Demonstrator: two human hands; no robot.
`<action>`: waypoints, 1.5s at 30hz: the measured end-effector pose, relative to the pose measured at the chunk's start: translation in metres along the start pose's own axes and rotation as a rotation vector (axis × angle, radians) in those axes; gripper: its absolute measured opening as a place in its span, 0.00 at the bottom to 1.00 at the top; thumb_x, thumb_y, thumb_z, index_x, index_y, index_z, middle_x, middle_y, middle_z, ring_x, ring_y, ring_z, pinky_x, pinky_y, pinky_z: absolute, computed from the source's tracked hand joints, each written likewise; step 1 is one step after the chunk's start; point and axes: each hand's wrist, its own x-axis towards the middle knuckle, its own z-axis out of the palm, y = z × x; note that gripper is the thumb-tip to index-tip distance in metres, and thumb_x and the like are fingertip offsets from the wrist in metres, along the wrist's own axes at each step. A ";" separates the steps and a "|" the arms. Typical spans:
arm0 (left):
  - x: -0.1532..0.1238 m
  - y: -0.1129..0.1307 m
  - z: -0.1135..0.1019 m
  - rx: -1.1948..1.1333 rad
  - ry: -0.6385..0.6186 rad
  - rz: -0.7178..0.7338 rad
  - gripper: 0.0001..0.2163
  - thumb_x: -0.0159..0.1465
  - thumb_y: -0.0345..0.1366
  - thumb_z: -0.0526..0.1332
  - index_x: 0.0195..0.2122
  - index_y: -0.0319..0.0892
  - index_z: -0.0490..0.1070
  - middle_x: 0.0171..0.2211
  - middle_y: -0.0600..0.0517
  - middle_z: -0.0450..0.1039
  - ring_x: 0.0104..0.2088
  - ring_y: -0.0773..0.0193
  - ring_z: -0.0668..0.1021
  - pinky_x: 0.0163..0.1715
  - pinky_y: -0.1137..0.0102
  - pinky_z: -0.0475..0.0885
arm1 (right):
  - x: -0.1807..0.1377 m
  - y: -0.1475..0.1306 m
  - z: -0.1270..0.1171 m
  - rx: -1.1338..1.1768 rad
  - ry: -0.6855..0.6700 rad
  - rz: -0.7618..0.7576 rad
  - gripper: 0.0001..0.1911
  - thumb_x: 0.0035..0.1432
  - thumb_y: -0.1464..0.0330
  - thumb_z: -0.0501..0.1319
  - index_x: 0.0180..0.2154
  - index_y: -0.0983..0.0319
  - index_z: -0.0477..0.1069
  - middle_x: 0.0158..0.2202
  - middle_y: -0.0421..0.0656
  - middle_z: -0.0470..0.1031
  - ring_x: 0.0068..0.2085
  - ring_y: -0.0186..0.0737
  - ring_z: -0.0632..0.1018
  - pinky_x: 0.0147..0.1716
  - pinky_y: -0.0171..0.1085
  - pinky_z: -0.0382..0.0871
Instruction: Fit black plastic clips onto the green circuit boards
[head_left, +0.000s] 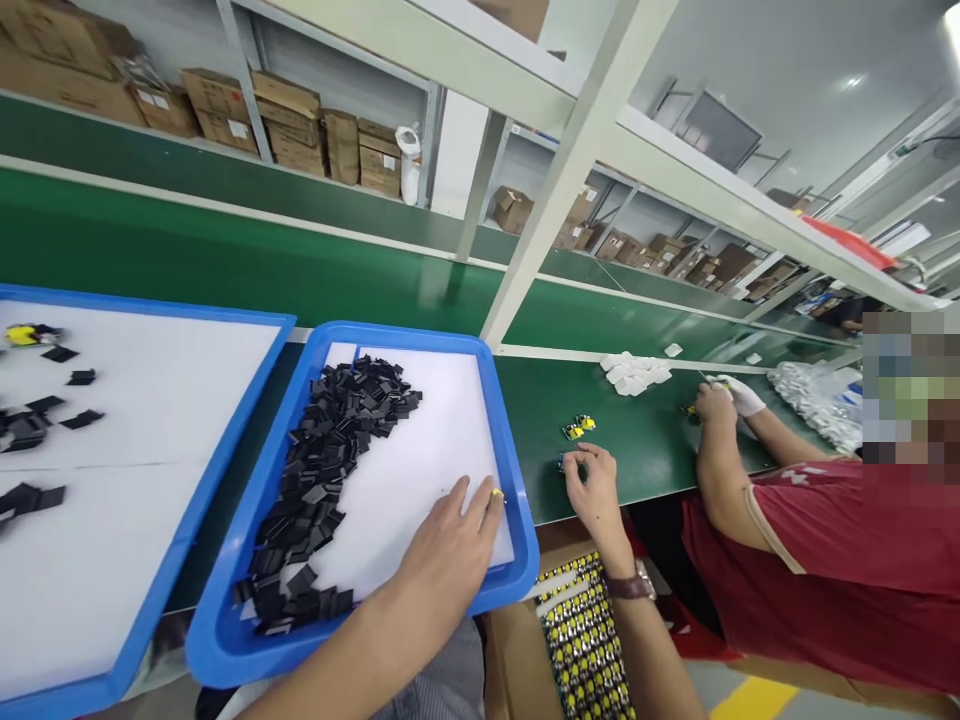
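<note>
My left hand (457, 530) reaches over the blue tray (517, 520), fingers stretched out above its white lining. A small yellow spot shows at one fingertip; I cannot make out what it is. Black flat pieces (322, 460) are heaped along the tray's left side. To the right of the tray, my right hand (596, 485) pinches a small circuit board (561, 461), mostly hidden by the fingers, at the green bench top. Just beyond it lie small boards with yellow parts (579, 428).
Another blue tray (180, 540) with black pieces stands at left. Below my right wrist, a cardboard box (517, 650) holds rows of yellow-topped boards (589, 640). At right, a co-worker in a red shirt (847, 570) handles a small part. A slanting white post (551, 220) rises behind the tray.
</note>
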 end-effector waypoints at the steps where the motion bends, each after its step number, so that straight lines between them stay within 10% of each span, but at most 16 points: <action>1: 0.004 0.003 0.004 0.017 -0.051 0.023 0.25 0.64 0.22 0.61 0.64 0.37 0.70 0.67 0.36 0.70 0.63 0.36 0.74 0.53 0.50 0.77 | 0.006 0.012 0.003 -0.043 -0.010 -0.011 0.26 0.66 0.48 0.57 0.45 0.63 0.78 0.55 0.61 0.73 0.60 0.63 0.72 0.59 0.67 0.64; 5: 0.022 0.020 0.009 0.057 -0.103 0.007 0.19 0.65 0.23 0.61 0.57 0.35 0.75 0.60 0.35 0.75 0.57 0.39 0.78 0.49 0.52 0.78 | 0.034 0.043 0.014 -0.157 -0.063 -0.041 0.35 0.66 0.43 0.54 0.58 0.62 0.73 0.64 0.62 0.68 0.64 0.65 0.69 0.60 0.67 0.63; 12: 0.009 0.024 -0.020 0.041 -0.104 -0.043 0.10 0.62 0.19 0.60 0.42 0.36 0.75 0.42 0.42 0.76 0.42 0.48 0.79 0.35 0.61 0.78 | 0.080 0.038 0.019 -0.119 -0.051 -0.144 0.36 0.70 0.45 0.48 0.48 0.68 0.79 0.53 0.68 0.77 0.59 0.69 0.74 0.59 0.72 0.63; 16: -0.037 0.019 -0.041 -0.295 0.030 -0.182 0.15 0.65 0.21 0.58 0.51 0.40 0.73 0.48 0.44 0.75 0.44 0.53 0.79 0.42 0.61 0.80 | 0.056 -0.027 0.023 0.066 -0.188 -0.360 0.21 0.71 0.53 0.56 0.51 0.59 0.79 0.54 0.55 0.80 0.56 0.56 0.79 0.60 0.57 0.73; 22: -0.100 -0.021 -0.064 -1.028 0.530 -0.566 0.12 0.73 0.32 0.56 0.53 0.45 0.76 0.44 0.48 0.76 0.37 0.63 0.81 0.41 0.66 0.79 | -0.006 -0.159 0.040 0.421 -0.845 -0.731 0.16 0.72 0.64 0.61 0.59 0.54 0.75 0.57 0.48 0.78 0.57 0.50 0.80 0.58 0.52 0.78; 27: -0.125 -0.055 -0.074 -1.326 0.832 -0.833 0.14 0.73 0.39 0.61 0.57 0.43 0.75 0.44 0.48 0.81 0.39 0.61 0.83 0.44 0.66 0.78 | -0.024 -0.213 0.075 0.330 -0.896 -0.970 0.11 0.71 0.68 0.61 0.52 0.61 0.79 0.47 0.52 0.81 0.47 0.52 0.81 0.48 0.52 0.80; 34: -0.138 -0.054 -0.070 -1.254 0.689 -0.867 0.18 0.70 0.43 0.66 0.58 0.44 0.75 0.37 0.51 0.80 0.37 0.60 0.84 0.48 0.63 0.79 | -0.033 -0.219 0.097 0.146 -0.748 -1.098 0.15 0.74 0.71 0.55 0.38 0.62 0.79 0.35 0.49 0.78 0.37 0.46 0.78 0.39 0.46 0.77; 45: -0.114 -0.043 -0.059 -1.249 0.299 -0.641 0.10 0.73 0.46 0.62 0.48 0.47 0.75 0.44 0.51 0.70 0.30 0.68 0.75 0.30 0.71 0.79 | -0.059 -0.200 0.019 0.275 -0.433 -0.975 0.20 0.68 0.82 0.58 0.59 0.67 0.71 0.57 0.58 0.79 0.55 0.51 0.82 0.50 0.46 0.83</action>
